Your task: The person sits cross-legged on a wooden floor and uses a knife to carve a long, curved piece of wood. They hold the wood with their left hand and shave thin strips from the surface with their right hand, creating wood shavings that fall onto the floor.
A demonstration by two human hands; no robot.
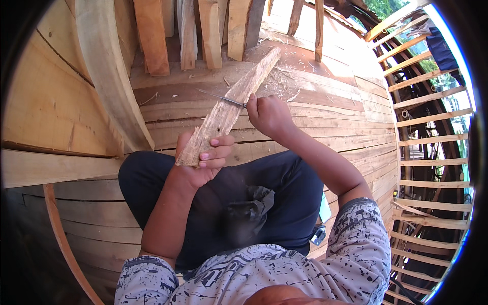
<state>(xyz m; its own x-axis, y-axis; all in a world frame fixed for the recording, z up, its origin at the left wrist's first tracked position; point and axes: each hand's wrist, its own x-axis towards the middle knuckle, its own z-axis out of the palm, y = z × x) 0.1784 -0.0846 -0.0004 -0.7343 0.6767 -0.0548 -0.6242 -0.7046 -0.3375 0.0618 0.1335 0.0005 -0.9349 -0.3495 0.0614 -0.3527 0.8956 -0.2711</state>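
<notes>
A long, rough piece of wood (239,104) slants up and away over my crossed legs, its far end tapering near the plank floor. My left hand (208,155) is wrapped around its near end, fingers showing on the right edge. In my right hand (269,116), closed in a fist, is the handle of a knife (223,97). The thin blade points left and lies across the wood's upper face, about midway along. Most of the handle is hidden inside my fist.
Curved timber ribs (109,66) rise at the left, and several upright wooden pieces (151,38) stand at the far side. Shavings lie on the plank floor (325,86). A slatted wooden frame (432,137) runs along the right. A small dark object (318,235) sits beside my right thigh.
</notes>
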